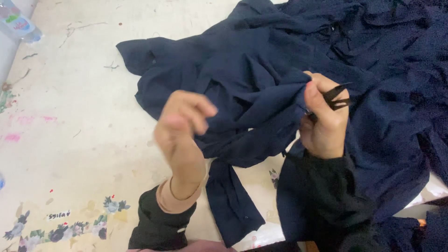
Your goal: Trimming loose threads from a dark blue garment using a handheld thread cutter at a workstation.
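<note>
A dark navy garment lies crumpled over the middle and right of a worn pale table. My left hand is raised above the cloth, blurred, its fingers curled, pinching the cloth's lifted fold. My right hand pinches a fold of the navy cloth with the thumb and also grips small black thread snips, whose blades point right. Both wrists wear black sleeves. A narrow strip of the garment hangs down between my forearms.
A clear plastic water bottle lies at the table's top left corner. The table's near left edge carries a flower-pattern sticker strip. Pink stains and scratches mark the tabletop on the left.
</note>
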